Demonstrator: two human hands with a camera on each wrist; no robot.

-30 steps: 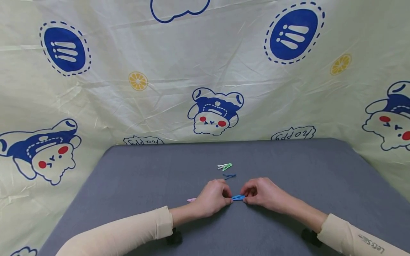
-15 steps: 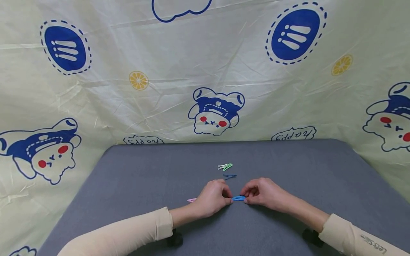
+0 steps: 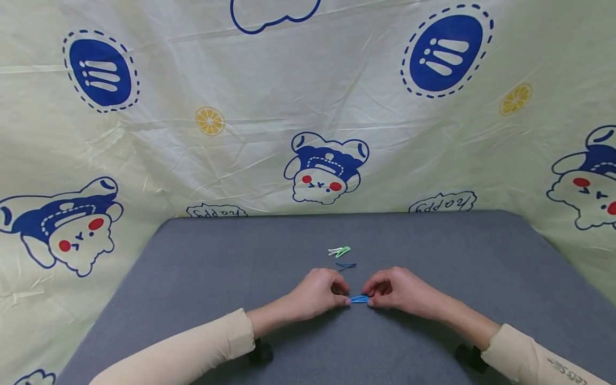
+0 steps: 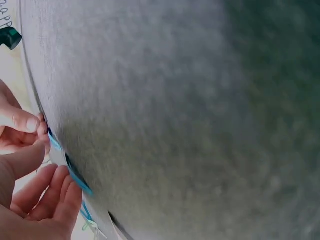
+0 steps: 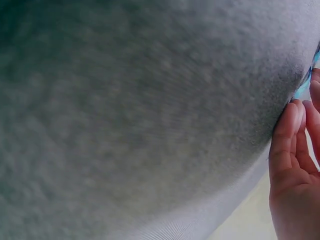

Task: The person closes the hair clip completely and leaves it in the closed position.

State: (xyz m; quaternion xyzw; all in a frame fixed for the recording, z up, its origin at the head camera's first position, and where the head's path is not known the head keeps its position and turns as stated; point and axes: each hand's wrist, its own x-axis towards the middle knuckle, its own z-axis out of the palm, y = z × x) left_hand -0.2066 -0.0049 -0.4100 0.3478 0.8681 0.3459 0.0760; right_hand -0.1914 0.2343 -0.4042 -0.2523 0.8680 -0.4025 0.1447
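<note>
A light blue hair clip (image 3: 359,299) lies low over the tabletop between both hands in the head view. My left hand (image 3: 317,293) pinches its left end with thumb and fingertips. At the other end, my right hand (image 3: 401,291) pinches it, the fingers curled. Fingers hide both ends of the clip. Just beyond the hands lies a dark blue hair clip (image 3: 345,265), spread into a narrow V. Farther back are a green hair clip (image 3: 343,251) and a white one (image 3: 333,251), side by side. In the left wrist view, another blue strip (image 4: 79,179) shows beside my left fingertips.
The grey cloth-covered table (image 3: 216,267) spreads around the hands. Behind it hangs a pale printed curtain (image 3: 260,160) with blue bears and orange slices. Dark wrist-camera mounts sit under both cuffs, close to the tabletop.
Both hands keep their grip on the blue clip and barely move. The pink clip seen earlier left of my left hand is now hidden behind that hand and wrist.
</note>
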